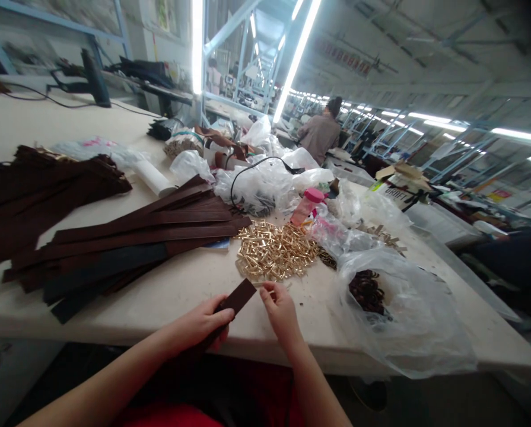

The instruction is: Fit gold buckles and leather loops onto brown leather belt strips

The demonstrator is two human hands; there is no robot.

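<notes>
A dark brown strap [242, 295] is gripped in my left hand [209, 323], thumb on top, with its squared end pointing away to the upper right. Close beside that end, my right hand [280, 311] has thumb and fingers pinched together. What lies in the pinch is too small to make out, though a pale gold glint shows at the fingertips. Just beyond both hands spreads a pile of gold metal buckles [278, 249]. To the left lies a fanned stack of dark brown straps [158, 228], some showing a blackish side.
At the right, a clear plastic bag [416, 320] holds dark brown loops [366, 293]. A pink-lidded bottle [307, 206] stands behind the buckles, before heaped plastic bags [265, 178]. More brown straps [47, 196] lie far left near a white roll [153, 178]. A person [321, 133] is farther back.
</notes>
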